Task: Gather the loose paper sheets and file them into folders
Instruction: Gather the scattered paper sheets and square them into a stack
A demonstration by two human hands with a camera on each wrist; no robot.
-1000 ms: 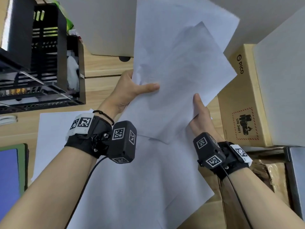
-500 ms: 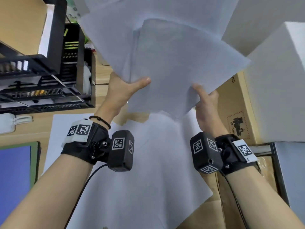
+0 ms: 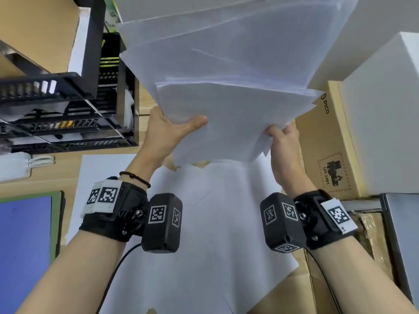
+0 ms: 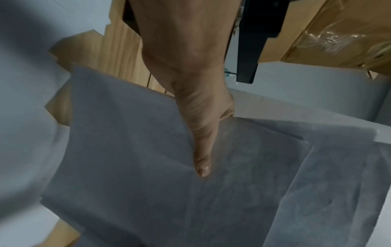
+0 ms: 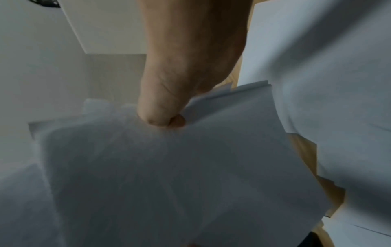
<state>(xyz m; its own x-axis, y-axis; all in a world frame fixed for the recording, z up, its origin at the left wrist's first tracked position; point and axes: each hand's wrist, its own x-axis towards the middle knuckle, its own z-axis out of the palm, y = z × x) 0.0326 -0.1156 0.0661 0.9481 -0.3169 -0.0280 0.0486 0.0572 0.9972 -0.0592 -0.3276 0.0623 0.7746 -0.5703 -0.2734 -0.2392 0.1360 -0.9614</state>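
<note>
A stack of white paper sheets (image 3: 226,91) is held up in the air above the desk, its edges not squared. My left hand (image 3: 174,130) grips its near left edge, thumb (image 4: 201,150) lying flat on top and fingers hidden underneath. My right hand (image 3: 281,141) pinches the near right corner, thumb tip (image 5: 156,115) pressed onto the sheets (image 5: 169,167). More loose white sheets (image 3: 204,223) lie overlapping on the wooden desk below both wrists. The edge of a blue folder with a green border (image 3: 22,245) shows at the lower left.
A black mesh tray rack (image 3: 68,105) stands at the left. On the right sit a cardboard box (image 3: 326,141) with a printed label and a white box (image 3: 385,109). A grey panel (image 3: 403,234) and taped cardboard fill the lower right.
Both hands have lifted the sheets higher and drawn them into one thicker stack. The right hand shifted from a flat hold on the edge to a pinch at the corner.
</note>
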